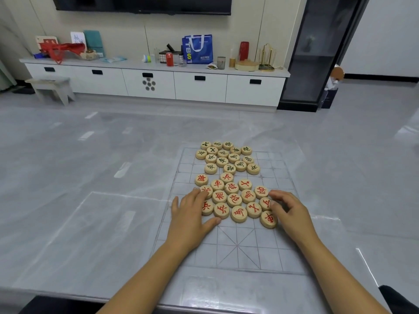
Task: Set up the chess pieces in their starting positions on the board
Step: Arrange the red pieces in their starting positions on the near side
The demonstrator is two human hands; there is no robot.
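The left hand point(190, 214) is lying flat, fingers straight, against the red pieces point(234, 199) — face up, bunched mid-board — and the right hand point(290, 211) is touching their right edge with loosely bent fingers, gripping none, while dark-lettered pieces point(227, 157) are crowding the far end of the board point(238, 248), running lengthwise away across the counter point(90, 177).

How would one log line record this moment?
left hand: touches red pieces, left side | right hand: touches them, right side | black pieces: clustered far end | board: pieces not yet placed

White-and-yellow "TBS1" on the blue bag point(204, 53); red and dark Chinese characters on the wooden chess pieces point(234, 199).
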